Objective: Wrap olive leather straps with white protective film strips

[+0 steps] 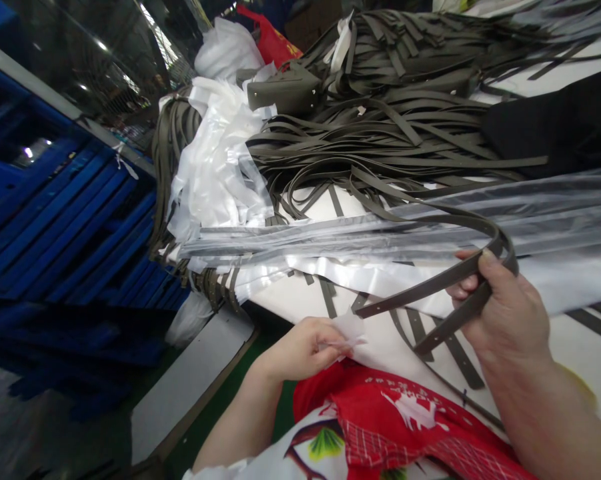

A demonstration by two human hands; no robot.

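My right hand [500, 310] is closed around a folded dark olive strap [430, 287], gripping it at its bend, with both loose ends pointing left over the table. My left hand [305, 347] pinches the corner of a thin white plastic sheet [353, 330] near the table's front edge. A long clear plastic sleeve [380, 233] lies across the table just beyond both hands. Behind it sits a big heap of the same olive straps [380, 140].
White plastic bags [215, 167] are piled at the table's left end. A dark olive bag piece [285, 90] rests on the strap heap. Black cloth [555, 127] lies at right. Stacked blue crates [65, 220] stand left of the table. A red apron [395, 413] covers my lap.
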